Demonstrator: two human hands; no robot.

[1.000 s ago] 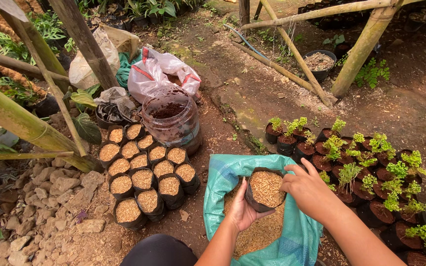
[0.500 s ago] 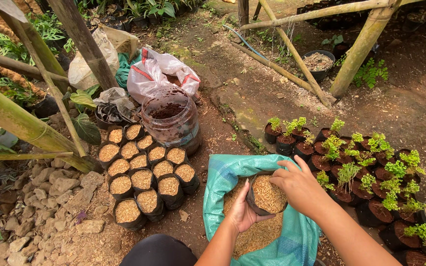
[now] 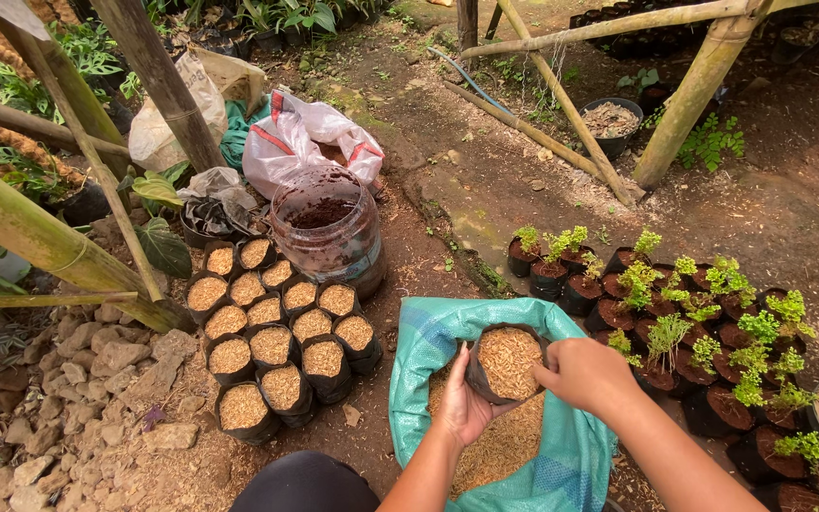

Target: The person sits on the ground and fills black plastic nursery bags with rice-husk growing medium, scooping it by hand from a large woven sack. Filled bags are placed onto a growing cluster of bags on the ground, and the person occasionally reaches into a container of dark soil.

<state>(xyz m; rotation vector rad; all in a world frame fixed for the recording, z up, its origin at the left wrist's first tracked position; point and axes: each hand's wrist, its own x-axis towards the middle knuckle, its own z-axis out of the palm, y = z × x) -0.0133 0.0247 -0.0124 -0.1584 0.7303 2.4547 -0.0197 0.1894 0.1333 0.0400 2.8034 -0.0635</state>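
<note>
A small black grow bag (image 3: pixel 507 365) full of tan husk sits in the mouth of a teal woven sack (image 3: pixel 436 346) that holds more husk (image 3: pixel 500 446). My left hand (image 3: pixel 463 408) cups the bag's left side from below. My right hand (image 3: pixel 585 372) grips its right rim. To the left stand several filled black grow bags (image 3: pixel 277 346) packed in rows on the soil.
A clear plastic jar (image 3: pixel 326 228) with dark soil stands behind the filled bags, with white and red plastic bags (image 3: pixel 307 137) beyond. Potted green seedlings (image 3: pixel 684 322) crowd the right. Bamboo poles (image 3: pixel 40 237) slant at left; stones (image 3: pixel 78 398) lie lower left. A black pot (image 3: pixel 610 121) sits far back.
The grow bag has stayed in the sack's mouth. My right hand has shifted slightly along its right rim, and both hands remain on it.
</note>
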